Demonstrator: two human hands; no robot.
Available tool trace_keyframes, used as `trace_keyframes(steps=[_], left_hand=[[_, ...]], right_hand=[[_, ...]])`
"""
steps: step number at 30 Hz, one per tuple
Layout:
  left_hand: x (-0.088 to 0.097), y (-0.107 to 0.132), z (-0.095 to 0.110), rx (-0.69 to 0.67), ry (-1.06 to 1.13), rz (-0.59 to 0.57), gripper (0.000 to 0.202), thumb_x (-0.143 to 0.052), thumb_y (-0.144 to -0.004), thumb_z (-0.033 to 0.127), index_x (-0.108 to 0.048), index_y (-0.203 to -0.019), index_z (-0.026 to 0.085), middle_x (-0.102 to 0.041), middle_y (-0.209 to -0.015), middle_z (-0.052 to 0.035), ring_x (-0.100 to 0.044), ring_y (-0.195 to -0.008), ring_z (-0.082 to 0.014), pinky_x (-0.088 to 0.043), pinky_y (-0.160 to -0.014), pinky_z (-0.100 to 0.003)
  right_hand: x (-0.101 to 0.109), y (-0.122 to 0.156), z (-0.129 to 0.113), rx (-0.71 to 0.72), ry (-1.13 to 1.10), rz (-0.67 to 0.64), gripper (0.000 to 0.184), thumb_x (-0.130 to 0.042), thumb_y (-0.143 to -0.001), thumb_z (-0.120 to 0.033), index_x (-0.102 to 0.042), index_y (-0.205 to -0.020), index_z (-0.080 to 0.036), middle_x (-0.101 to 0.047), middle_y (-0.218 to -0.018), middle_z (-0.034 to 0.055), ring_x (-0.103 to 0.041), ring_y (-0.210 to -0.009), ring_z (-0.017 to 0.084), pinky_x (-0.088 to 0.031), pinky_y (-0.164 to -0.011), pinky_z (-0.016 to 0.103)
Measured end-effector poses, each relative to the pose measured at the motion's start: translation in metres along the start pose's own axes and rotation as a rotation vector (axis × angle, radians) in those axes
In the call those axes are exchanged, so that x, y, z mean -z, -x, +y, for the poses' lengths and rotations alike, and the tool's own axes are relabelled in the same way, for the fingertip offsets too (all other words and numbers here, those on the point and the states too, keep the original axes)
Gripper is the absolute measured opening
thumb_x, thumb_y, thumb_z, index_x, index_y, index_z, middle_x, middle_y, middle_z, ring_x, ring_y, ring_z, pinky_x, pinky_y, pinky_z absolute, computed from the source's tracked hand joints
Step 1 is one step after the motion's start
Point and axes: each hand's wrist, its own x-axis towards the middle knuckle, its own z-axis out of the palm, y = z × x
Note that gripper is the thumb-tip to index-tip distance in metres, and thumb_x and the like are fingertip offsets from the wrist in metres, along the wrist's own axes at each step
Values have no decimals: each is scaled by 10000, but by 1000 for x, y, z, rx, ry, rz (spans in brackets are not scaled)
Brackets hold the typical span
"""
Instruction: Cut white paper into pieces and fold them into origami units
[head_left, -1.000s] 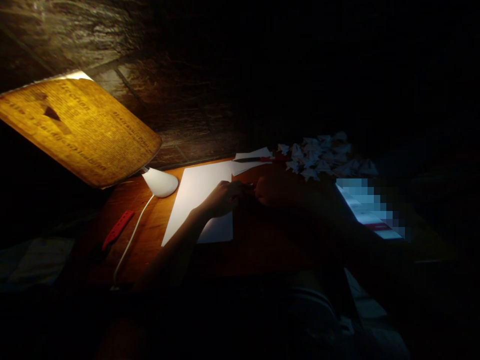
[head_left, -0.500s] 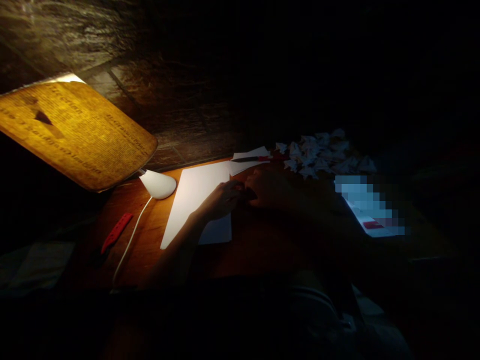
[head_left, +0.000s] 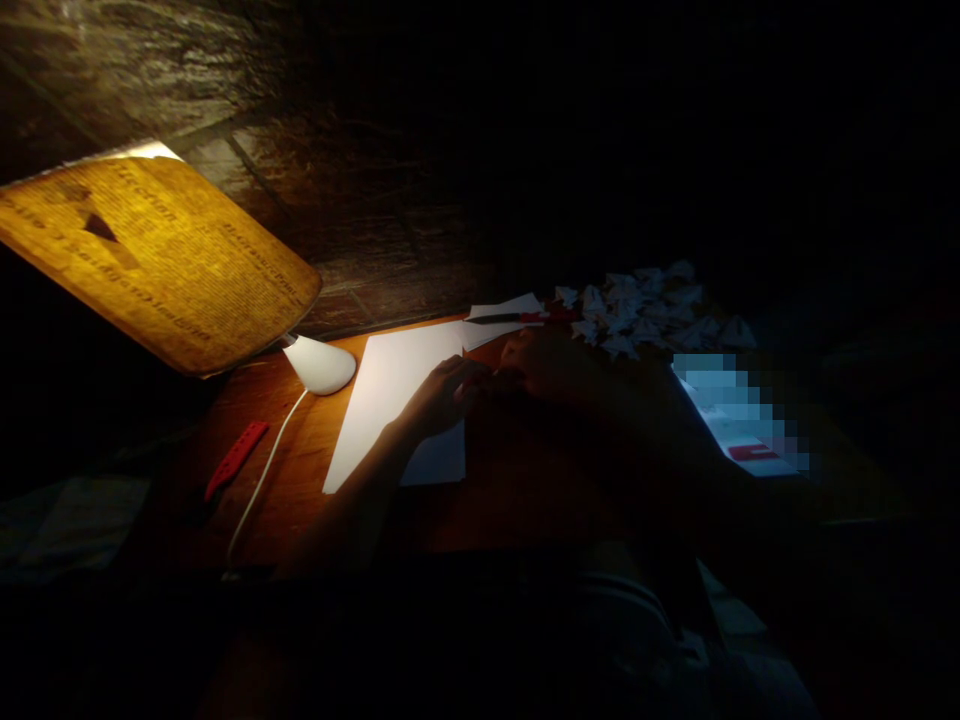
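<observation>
The scene is very dark, lit by one small lamp. My left hand [head_left: 444,393] rests on the right edge of a white paper sheet [head_left: 394,385], its fingers curled and pinched against those of my right hand [head_left: 546,367]. Both hands meet over the wooden table [head_left: 517,480] and seem to work a small piece between the fingertips, too dim to name. A pile of several small folded white paper pieces [head_left: 646,310] lies just beyond my right hand.
A white lamp base [head_left: 321,364] with a cord stands left of the sheet under a yellow printed shade [head_left: 161,260]. A red ruler [head_left: 235,458] lies at the left. More white paper and a red-handled tool [head_left: 502,318] lie behind. A lit screen [head_left: 739,412] glows at the right.
My right hand has shifted slightly up and right while staying against my left hand; the view has swayed a little. Nothing else has moved.
</observation>
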Motion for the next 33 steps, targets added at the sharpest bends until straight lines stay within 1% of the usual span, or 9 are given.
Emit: trace_keyframes(steps=[3, 6, 9, 11, 14, 18, 22, 28, 33], left_hand=[[4, 1, 4, -6, 39, -6, 339, -485, -945, 101, -744, -1148, 184, -753, -1053, -95, -668, -998, -239, -567, -923, -407], [0, 1, 1, -44, 75, -16, 344, -467, -964, 101, -765, -1105, 200, -763, -1029, -75, -663, -992, -225, -561, -920, -391], [-10, 0, -8, -92, 113, 3, 367, -485, -928, 62, -786, -1059, 227, -782, -1028, -46, -668, -974, -210, -554, -903, -377], [-17, -1, -16, -137, 143, 21, 354, -518, -919, 60, -792, -1059, 235, -793, -1035, -38, -678, -975, -208, -554, -903, -377], [-26, -2, -23, -196, 183, 53, 271, -576, -961, 124, -790, -1087, 232, -797, -1046, -52, -690, -985, -216, -561, -915, -388], [-30, -2, -25, -228, 141, 65, 206, -619, -1009, 225, -763, -1155, 240, -776, -1071, -64, -688, -1030, -232, -565, -954, -429], [-31, -3, -24, -266, 79, 81, 207, -621, -1000, 221, -749, -1162, 231, -739, -1199, -90, -682, -1139, -253, -566, -1021, -479], [-28, -1, -22, -286, 98, 0, 271, -570, -993, 186, -747, -1194, 230, -719, -1328, -98, -706, -1196, -246, -602, -1035, -450], [-17, 1, -9, -242, 92, -70, 311, -555, -972, 148, -730, -1222, 209, -722, -1352, -111, -697, -1256, -258, -599, -1077, -462]], right_hand=[[-1, 1, 4, 10, -63, 8, 328, -589, -940, -120, -833, -1143, -201, -762, -1237, 96, -634, -1152, 240, -436, -967, 346], [0, 2, 5, 19, -143, 24, 340, -598, -919, -101, -858, -1082, -245, -749, -1297, 64, -642, -1170, 225, -440, -972, 333], [-2, 2, 5, 5, -191, 34, 304, -592, -935, -106, -860, -1030, -214, -769, -1200, 68, -659, -1112, 208, -442, -953, 317], [-4, 0, 5, -14, -200, 40, 285, -597, -927, -91, -851, -1012, -188, -776, -1128, 73, -671, -1043, 201, -444, -904, 307], [-8, -2, 6, -50, -219, 29, 283, -607, -889, -62, -835, -1003, -184, -784, -1101, 66, -681, -948, 190, -435, -813, 294], [-10, -3, 9, -74, -256, 60, 231, -657, -879, -121, -805, -1046, -179, -795, -1056, 67, -683, -932, 204, -419, -779, 295], [-10, -2, 11, -92, -234, 65, 242, -639, -878, -112, -808, -1031, -196, -788, -1053, 65, -673, -939, 205, -414, -796, 310], [-9, -1, 11, -91, -173, 83, 213, -626, -920, -111, -825, -964, -171, -744, -1097, 95, -653, -972, 209, -435, -821, 319], [-6, -1, 13, -85, -152, 58, 201, -636, -925, -141, -817, -1007, -167, -768, -1061, 94, -662, -964, 217, -422, -797, 320]])
